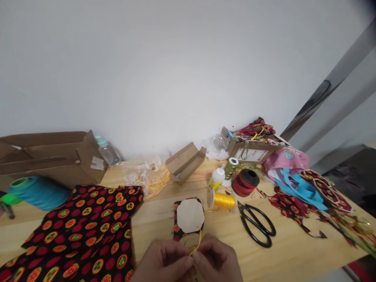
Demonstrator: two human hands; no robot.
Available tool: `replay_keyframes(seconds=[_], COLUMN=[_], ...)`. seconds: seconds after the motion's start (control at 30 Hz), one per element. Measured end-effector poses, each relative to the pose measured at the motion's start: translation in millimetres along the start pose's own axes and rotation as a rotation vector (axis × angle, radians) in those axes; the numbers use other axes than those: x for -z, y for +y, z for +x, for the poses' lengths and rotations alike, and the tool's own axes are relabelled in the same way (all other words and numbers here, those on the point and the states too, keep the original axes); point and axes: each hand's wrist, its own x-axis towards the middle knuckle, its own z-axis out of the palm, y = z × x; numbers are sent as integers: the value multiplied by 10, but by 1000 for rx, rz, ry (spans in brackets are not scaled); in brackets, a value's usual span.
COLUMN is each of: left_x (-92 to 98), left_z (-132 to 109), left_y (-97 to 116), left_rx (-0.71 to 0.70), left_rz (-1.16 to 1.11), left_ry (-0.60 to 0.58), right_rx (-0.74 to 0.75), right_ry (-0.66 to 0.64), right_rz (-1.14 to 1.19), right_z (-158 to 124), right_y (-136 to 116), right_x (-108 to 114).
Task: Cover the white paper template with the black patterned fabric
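Note:
At the front edge of the table my left hand (169, 261) and my right hand (216, 260) meet, fingertips pinched together on a yellow cord (198, 243). The cord rises in a small curve from between the fingers toward a pale card with scalloped edges (190, 215). Beneath that card lies a small square of black patterned fabric (177, 231). To the right a spool of yellow thread (223, 201) rests on its side, a strand running from it toward the card. Black-handled scissors (257, 225) lie right of the spool. The cord's lower end is hidden by my fingers.
Black patterned cloth (96, 231) covers the left side, near a blue thread cone (39, 192) and a cardboard box (58, 152). A glue bottle (216, 179), a green spool (230, 169) and a red-black spool (245, 182) stand behind. Fabric scraps (289, 203) and blue ribbon (305, 190) crowd the right.

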Motion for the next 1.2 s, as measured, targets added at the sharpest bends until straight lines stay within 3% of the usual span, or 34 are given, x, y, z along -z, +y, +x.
replay_keyframes(seconds=[0.13, 0.2, 0.33, 0.53, 0.7, 0.97, 1.2], left_x=[-17, -35, -69, -85, -76, -86, -58], left_z=[51, 64, 54, 43, 81, 95, 78], left_y=[-34, -49, -52, 6, -32, -64, -56], left_rx=[9, 8, 10, 30, 19, -1, -19], left_rz=[-98, -130, -151, -147, -131, -141, -113], left_ry=[-59, -65, -66, -59, -62, -6, -14], right_rx=[-122, -188, -182, -206, -273, -327, -227], right_ry=[-156, -136, -92, -282, -187, -137, -168], right_rz=[59, 59, 84, 195, 253, 280, 174], right_z=[52, 64, 76, 126, 147, 140, 149], right_y=[-40, -11, 50, -19, -20, 0, -25], right_x=[76, 98, 113, 98, 59, 56, 13])
